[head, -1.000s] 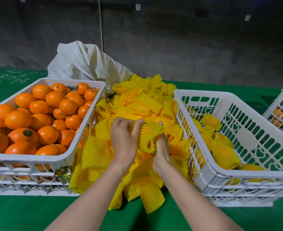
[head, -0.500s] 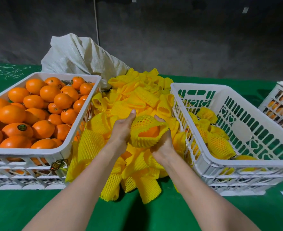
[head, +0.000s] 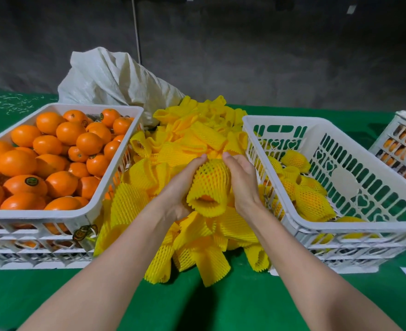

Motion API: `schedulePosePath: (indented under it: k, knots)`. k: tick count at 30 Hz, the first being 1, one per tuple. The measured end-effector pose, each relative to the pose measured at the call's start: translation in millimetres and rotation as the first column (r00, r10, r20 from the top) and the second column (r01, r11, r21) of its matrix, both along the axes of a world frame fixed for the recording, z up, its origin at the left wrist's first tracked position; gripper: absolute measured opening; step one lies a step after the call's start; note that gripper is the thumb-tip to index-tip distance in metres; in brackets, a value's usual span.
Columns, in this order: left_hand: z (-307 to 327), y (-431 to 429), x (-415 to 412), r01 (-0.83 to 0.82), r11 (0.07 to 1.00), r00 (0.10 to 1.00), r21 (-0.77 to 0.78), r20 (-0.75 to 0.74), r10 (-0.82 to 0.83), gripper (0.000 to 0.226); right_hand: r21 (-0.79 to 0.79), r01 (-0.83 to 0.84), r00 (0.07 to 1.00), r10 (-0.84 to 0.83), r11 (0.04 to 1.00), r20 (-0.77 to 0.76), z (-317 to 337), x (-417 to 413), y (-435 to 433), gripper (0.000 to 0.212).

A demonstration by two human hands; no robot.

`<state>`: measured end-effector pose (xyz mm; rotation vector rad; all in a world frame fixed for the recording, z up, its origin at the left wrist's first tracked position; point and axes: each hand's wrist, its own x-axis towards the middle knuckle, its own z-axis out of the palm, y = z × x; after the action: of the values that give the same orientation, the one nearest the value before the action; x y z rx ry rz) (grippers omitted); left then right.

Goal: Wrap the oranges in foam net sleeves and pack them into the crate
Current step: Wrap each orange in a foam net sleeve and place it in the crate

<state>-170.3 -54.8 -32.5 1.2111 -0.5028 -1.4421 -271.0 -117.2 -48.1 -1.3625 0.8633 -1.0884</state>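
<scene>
The step in hand is the wrapping itself, and it looks all but done. An orange (head: 206, 198) sits inside a yellow foam net sleeve (head: 211, 175), held just above the heap of loose sleeves (head: 197, 137) in the middle of the green table (head: 197, 306). The fruit shows only as a sliver of orange skin through the sleeve's open mouth, which faces the person at six o'clock.

The left hand (head: 181, 187) cups the bundle from nine o'clock, fingers curled round its side. The right hand (head: 242, 185) closes on it from three o'clock in the same way. The fingertips of both reach the far end at twelve o'clock, nearly meeting there. Neither hand holds anything else.

At nine o'clock from the hands stands a white crate (head: 42, 215) heaped with bare oranges (head: 61, 149). At three o'clock stands the packing crate (head: 280, 118), with several wrapped oranges (head: 312, 201) lying on its floor and a good deal of room left. The task is judged far from finished.

The next move probably calls for one hand to let go while the other carries the bundle over the near wall of the packing crate. It should be set down beside the wrapped fruit, with the grip kept snug so the orange does not slip out of the open mouth. The freed hand can then reach to nine o'clock for a fresh orange.
</scene>
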Motion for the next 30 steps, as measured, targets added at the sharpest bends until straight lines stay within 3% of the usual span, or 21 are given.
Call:
schedulePosePath:
  k: [6, 9, 12, 15, 17, 20, 23, 25, 28, 30]
  knots:
    - [-2, -1, -3, 0.064, 0.997, 0.997, 0.035, 0.040, -0.065, 0.042, -0.121, -0.054, 0.991, 0.038, 0.991, -0.129, 5, -11, -12, 0.037]
    - [1, 0, -7, 0.060, 0.997, 0.998, 0.038, 0.032, -0.061, 0.042, -0.140, -0.077, 0.989, 0.058, 0.987, -0.133, 3, -16, -11, 0.032]
    - [2, -5, -14, -0.065, 0.998, 0.997, 0.019, 0.043, 0.064, 0.050, -0.106, -0.058, 0.993, 0.047, 0.993, -0.104, 0, -23, -4, 0.025]
    - [2, -13, -20, -0.296, 0.954, 0.951, 0.057, 0.110, 0.288, 0.054, -0.077, -0.231, 0.971, 0.225, 0.970, -0.079, 0, -31, 2, 0.030]
    - [2, -18, -23, -0.397, 0.915, 0.914, 0.067, 0.121, 0.387, 0.046, -0.108, -0.329, 0.937, 0.310, 0.938, -0.161, 0, -32, 6, 0.028]
    - [1, -21, -29, -0.446, 0.895, 0.867, 0.001, 0.251, 0.431, 0.029, -0.121, -0.366, 0.912, 0.330, 0.923, -0.241, -2, -32, 9, 0.044]
    - [4, -22, -40, -0.438, 0.890, 0.849, -0.126, 0.268, 0.455, 0.027, -0.100, -0.342, 0.932, 0.323, 0.934, -0.165, 1, -39, 8, 0.045]
    - [5, -25, -47, -0.396, 0.897, 0.874, -0.197, 0.219, 0.434, 0.039, -0.069, -0.310, 0.949, 0.305, 0.948, -0.080, 4, -46, 5, 0.042]
    - [11, -32, -56, -0.352, 0.900, 0.930, -0.258, 0.008, 0.367, 0.049, -0.070, -0.130, 0.991, 0.131, 0.989, 0.010, 11, -59, -4, 0.041]
    - [14, -39, -67, -0.349, 0.872, 0.927, -0.343, 0.014, 0.376, 0.041, -0.164, 0.005, 0.997, 0.007, 0.986, 0.074, 15, -69, -12, 0.045]
